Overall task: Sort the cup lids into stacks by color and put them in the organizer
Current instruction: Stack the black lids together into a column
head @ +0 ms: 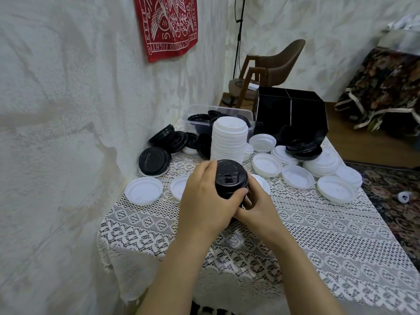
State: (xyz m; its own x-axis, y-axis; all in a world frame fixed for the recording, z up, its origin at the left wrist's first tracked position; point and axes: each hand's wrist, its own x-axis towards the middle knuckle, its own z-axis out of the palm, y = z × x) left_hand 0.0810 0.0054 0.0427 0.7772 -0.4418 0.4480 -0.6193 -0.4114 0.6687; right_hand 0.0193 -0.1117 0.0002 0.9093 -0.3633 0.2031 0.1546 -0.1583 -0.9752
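**Inspector:** State of the hands?

**Onlooker:** Both are engaged. The left hand (204, 196) is wrapped round a short stack of black plastic cup lids (230, 180), with the fingers curled over the far side and the thumb across the near side. The right hand (259, 205) closes on the same stack from the right, lower down, and its fingers are partly hidden. I judge the two-sided hold is meant to keep the column square so that it does not shear.

**Inspector:** Where is that stack?

**Onlooker:** Mid-table over the white lace tablecloth (341, 235), just in front of a tall stack of white plastic cup lids (229, 139). I cannot tell whether its base touches the cloth, because the hands cover it.

**Inspector:** And the organizer?

**Onlooker:** The black partitioned organizer (293, 112) stands at the table's far edge, just right of a clear plastic tub (195, 112) that holds more black lids. The compartments are too dark to show whether anything is inside.

**Inspector:** What is outstanding?

**Onlooker:** A good deal.
- Loose white lids (143, 190) lie singly and overlapping on both sides.
- A heap of black lids (154, 161) rests by the wall on the left.
- A small black pile (303, 148) sits on white lids just before the organizer.

I judge the sorting to be partway done, with nothing confirmed stowed. The colours are being built as separate columns, presumably one per compartment.
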